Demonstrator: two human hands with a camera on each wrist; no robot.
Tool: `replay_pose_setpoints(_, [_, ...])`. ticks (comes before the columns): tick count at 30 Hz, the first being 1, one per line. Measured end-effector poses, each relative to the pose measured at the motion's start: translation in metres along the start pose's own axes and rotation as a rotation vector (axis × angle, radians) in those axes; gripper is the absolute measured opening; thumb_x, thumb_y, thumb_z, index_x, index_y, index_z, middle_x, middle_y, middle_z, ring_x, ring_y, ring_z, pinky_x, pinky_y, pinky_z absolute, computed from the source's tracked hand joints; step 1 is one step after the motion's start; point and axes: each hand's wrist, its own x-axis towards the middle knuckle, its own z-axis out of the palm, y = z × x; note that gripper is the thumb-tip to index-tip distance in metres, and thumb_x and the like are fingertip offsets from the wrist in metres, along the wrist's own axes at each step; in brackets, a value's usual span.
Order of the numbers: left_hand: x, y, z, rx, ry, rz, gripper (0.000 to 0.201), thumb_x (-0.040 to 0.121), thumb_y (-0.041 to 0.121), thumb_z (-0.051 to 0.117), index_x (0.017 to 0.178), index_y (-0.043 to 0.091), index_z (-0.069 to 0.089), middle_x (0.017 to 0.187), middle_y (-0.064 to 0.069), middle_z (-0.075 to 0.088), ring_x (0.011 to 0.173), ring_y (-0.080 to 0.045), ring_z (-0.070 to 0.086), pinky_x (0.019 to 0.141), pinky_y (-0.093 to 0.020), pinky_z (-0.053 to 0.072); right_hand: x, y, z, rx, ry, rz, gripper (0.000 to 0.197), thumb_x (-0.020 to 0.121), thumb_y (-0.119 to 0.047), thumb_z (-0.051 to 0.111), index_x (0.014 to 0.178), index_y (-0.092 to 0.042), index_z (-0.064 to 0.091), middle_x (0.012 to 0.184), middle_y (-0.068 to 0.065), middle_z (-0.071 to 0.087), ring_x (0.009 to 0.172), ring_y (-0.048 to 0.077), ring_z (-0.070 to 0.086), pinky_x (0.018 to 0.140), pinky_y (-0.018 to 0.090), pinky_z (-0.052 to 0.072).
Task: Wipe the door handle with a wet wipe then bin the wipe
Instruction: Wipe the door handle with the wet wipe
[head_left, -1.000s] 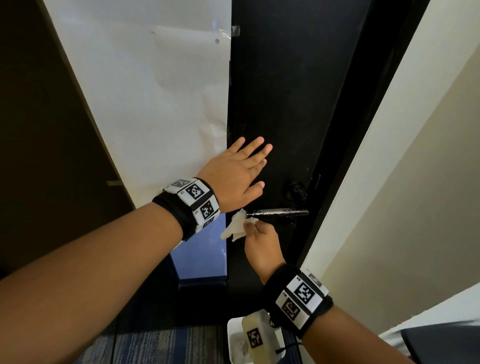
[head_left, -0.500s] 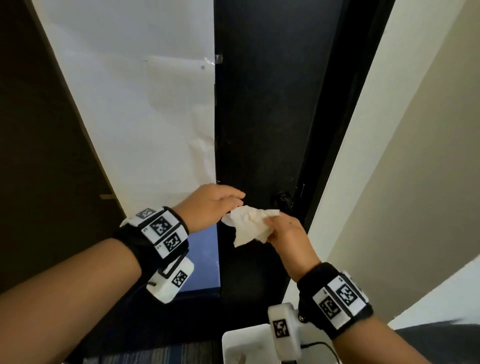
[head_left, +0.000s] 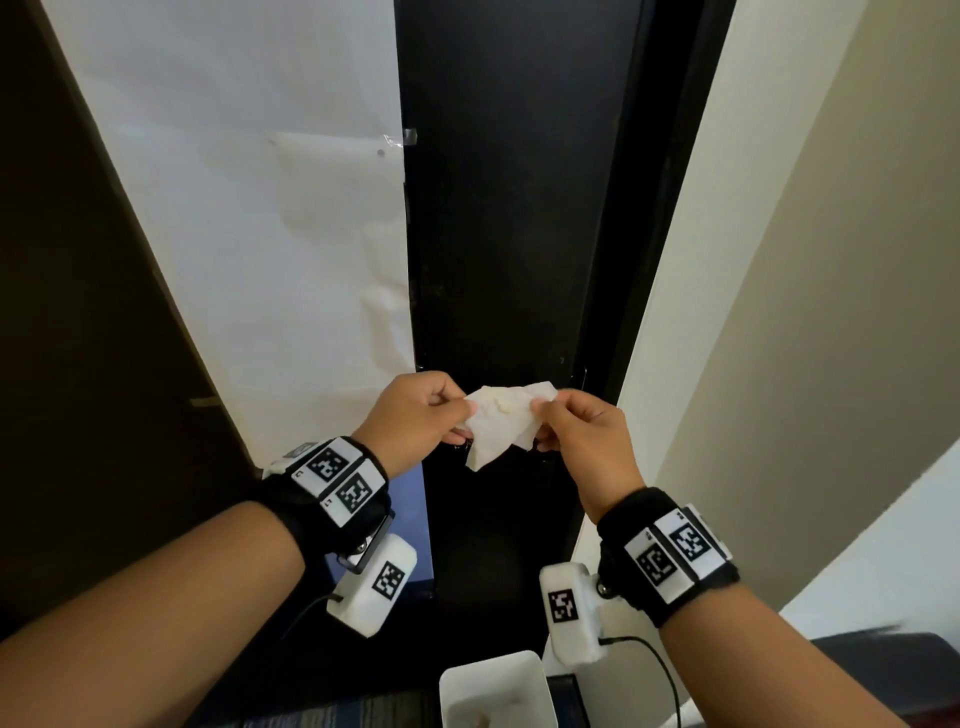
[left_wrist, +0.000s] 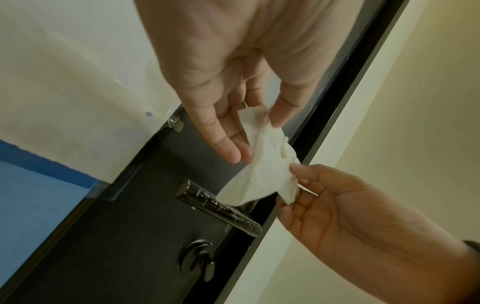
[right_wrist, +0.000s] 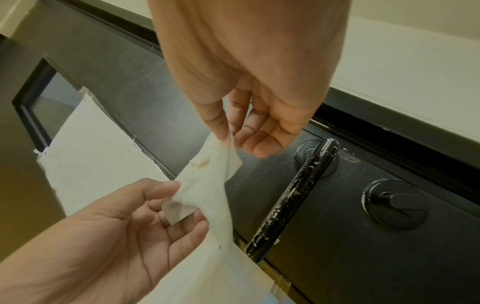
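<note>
both hands, left hand (head_left: 415, 415) and right hand (head_left: 582, 436), are pinching the wet wipe (head_left: 501, 423), refolding it mid-wipe, judging; next, returning to the door handle (left_wrist: 218, 206).

The door (head_left: 509, 218) is black. Its handle (right_wrist: 293, 197) is black with white scratches. The wipe (head_left: 501, 423) is white with a small brown stain. Left of the door, paper (head_left: 249, 208) is white. Below it, the bin (head_left: 493, 686) is white.
</note>
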Motion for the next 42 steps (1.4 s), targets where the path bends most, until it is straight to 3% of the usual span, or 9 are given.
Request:
replay_pose_setpoints(7, [-0.003, -0.004, 0.008, 0.028, 0.118, -0.012, 0.010, 0.084, 0.004, 0.060, 0.076, -0.002, 0.062, 0.075, -0.020, 0.066, 0.068, -0.024, 0.069, 0.068, -0.034, 0.060, -0.004, -0.001, 0.010, -0.027, 0.048, -0.125, 0.006, 0.086, -0.011, 0.066, 0.089, -0.011, 0.072, 0.084, 0.025, 0.065, 0.072, 0.023, 0.063, 0.066, 0.032, 0.058])
replay_pose_setpoints(13, [-0.008, -0.002, 0.013, 0.197, 0.224, 0.126, 0.011, 0.079, 0.013, 0.065, 0.069, 0.010, 0.060, 0.066, -0.008, 0.063, 0.063, -0.021, 0.062, 0.064, -0.034, 0.056, -0.014, -0.003, 0.019, -0.191, 0.134, -0.275, 0.012, 0.084, -0.012, 0.069, 0.079, -0.023, 0.069, 0.061, -0.010, 0.058, 0.059, 0.010, 0.060, 0.065, 0.035, 0.061])
replay_pose_setpoints(19, [-0.019, 0.005, 0.024, 0.232, 0.257, 0.316, 0.010, 0.080, 0.017, 0.067, 0.074, 0.010, 0.063, 0.066, -0.003, 0.060, 0.056, -0.008, 0.054, 0.054, -0.019, 0.045, -0.021, -0.002, 0.025, -0.084, 0.099, -0.252, 0.008, 0.087, -0.012, 0.064, 0.083, -0.013, 0.071, 0.073, 0.010, 0.069, 0.069, 0.025, 0.069, 0.067, 0.038, 0.061])
replay_pose_setpoints(23, [-0.022, 0.001, 0.027, 0.263, 0.143, 0.460, 0.012, 0.083, 0.021, 0.067, 0.089, 0.012, 0.071, 0.096, 0.003, 0.060, 0.082, -0.008, 0.061, 0.072, -0.020, 0.053, -0.020, -0.007, 0.026, 0.101, 0.012, -0.172, 0.012, 0.089, -0.013, 0.061, 0.082, -0.007, 0.070, 0.083, 0.016, 0.071, 0.080, 0.028, 0.071, 0.077, 0.042, 0.060])
replay_pose_setpoints(27, [-0.021, -0.004, 0.029, 0.300, 0.013, 0.464, 0.018, 0.090, 0.015, 0.056, 0.100, 0.014, 0.071, 0.117, 0.005, 0.050, 0.105, -0.006, 0.053, 0.089, -0.016, 0.045, -0.015, -0.007, 0.022, 0.206, 0.006, -0.082, 0.018, 0.085, -0.023, 0.070, 0.089, -0.006, 0.069, 0.088, 0.017, 0.072, 0.086, 0.033, 0.070, 0.084, 0.046, 0.058])
replay_pose_setpoints(30, [-0.019, -0.004, 0.027, 0.247, 0.099, 0.442, 0.018, 0.090, 0.009, 0.054, 0.103, 0.017, 0.064, 0.113, 0.001, 0.052, 0.104, -0.006, 0.052, 0.088, -0.016, 0.045, -0.010, -0.004, 0.017, 0.221, 0.006, -0.031, 0.018, 0.087, -0.011, 0.068, 0.104, -0.008, 0.070, 0.098, 0.016, 0.073, 0.093, 0.032, 0.070, 0.085, 0.046, 0.058])
replay_pose_setpoints(34, [-0.007, -0.005, 0.022, 0.168, 0.059, 0.172, 0.033, 0.094, 0.024, 0.053, 0.126, 0.018, 0.053, 0.109, 0.005, 0.060, 0.104, -0.009, 0.057, 0.088, -0.020, 0.044, -0.009, -0.003, 0.010, 0.227, -0.043, -0.020, 0.015, 0.088, -0.004, 0.063, 0.102, -0.005, 0.070, 0.102, 0.018, 0.072, 0.099, 0.034, 0.069, 0.089, 0.047, 0.056])
replay_pose_setpoints(38, [0.000, -0.010, 0.020, 0.233, 0.020, 0.184, 0.008, 0.091, 0.022, 0.059, 0.096, 0.024, 0.065, 0.086, 0.010, 0.066, 0.081, -0.001, 0.062, 0.073, -0.015, 0.048, -0.004, -0.004, 0.005, 0.187, -0.108, -0.031, 0.019, 0.085, -0.004, 0.065, 0.103, -0.006, 0.070, 0.102, 0.021, 0.070, 0.101, 0.035, 0.067, 0.091, 0.043, 0.055])
replay_pose_setpoints(42, [0.002, -0.010, 0.021, 0.280, -0.031, 0.226, 0.007, 0.090, 0.023, 0.061, 0.093, 0.021, 0.067, 0.085, 0.001, 0.068, 0.079, -0.010, 0.064, 0.075, -0.025, 0.053, 0.001, -0.007, 0.000, 0.028, -0.240, -0.069, 0.021, 0.082, -0.008, 0.073, 0.102, -0.002, 0.072, 0.093, 0.019, 0.074, 0.088, 0.026, 0.072, 0.083, 0.037, 0.058])
